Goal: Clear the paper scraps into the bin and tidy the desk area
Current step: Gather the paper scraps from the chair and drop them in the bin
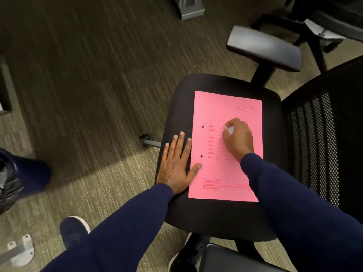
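Note:
A pink file folder point(220, 107) lies flat on the black seat of an office chair point(182, 107). My left hand point(175, 165) rests flat and open on the seat, its thumb touching the folder's left edge. Over the middle of the folder, my right hand point(237, 136) has its fingers curled around a small white paper scrap point(229, 129). Both arms wear dark blue sleeves.
The chair has a mesh back point(324, 146) at the right and a padded armrest point(264, 49) behind the seat. A second chair point(318, 18) stands at the top right. Striped carpet point(88, 85) covers the floor. My shoes point(74, 230) show below.

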The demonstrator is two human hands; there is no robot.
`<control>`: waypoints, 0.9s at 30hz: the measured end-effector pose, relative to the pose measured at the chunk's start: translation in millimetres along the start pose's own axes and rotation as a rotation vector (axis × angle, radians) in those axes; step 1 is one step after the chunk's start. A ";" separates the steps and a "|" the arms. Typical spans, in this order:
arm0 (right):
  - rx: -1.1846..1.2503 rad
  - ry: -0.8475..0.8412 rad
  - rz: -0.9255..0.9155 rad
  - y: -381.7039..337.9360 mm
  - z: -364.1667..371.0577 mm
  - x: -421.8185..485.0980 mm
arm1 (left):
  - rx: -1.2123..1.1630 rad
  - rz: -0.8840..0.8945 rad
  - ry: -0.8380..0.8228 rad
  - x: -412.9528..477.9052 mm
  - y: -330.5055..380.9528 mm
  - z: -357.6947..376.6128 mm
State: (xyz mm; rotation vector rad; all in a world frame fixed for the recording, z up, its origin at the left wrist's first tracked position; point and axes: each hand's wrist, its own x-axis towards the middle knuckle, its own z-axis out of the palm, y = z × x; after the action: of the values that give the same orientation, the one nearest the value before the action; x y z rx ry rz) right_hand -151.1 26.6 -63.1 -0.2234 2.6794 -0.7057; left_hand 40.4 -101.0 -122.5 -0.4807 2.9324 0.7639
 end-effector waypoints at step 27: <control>0.161 -0.406 -0.291 -269.7 188.5 -141.0 | -0.293 -0.652 -0.049 -176.6 -254.4 -94.6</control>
State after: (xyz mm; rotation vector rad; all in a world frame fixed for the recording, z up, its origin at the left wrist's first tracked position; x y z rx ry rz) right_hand 67.0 -256.2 -37.9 -0.6485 2.2143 -0.8519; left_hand 289.4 -307.9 -131.7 -1.3217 2.3688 1.0613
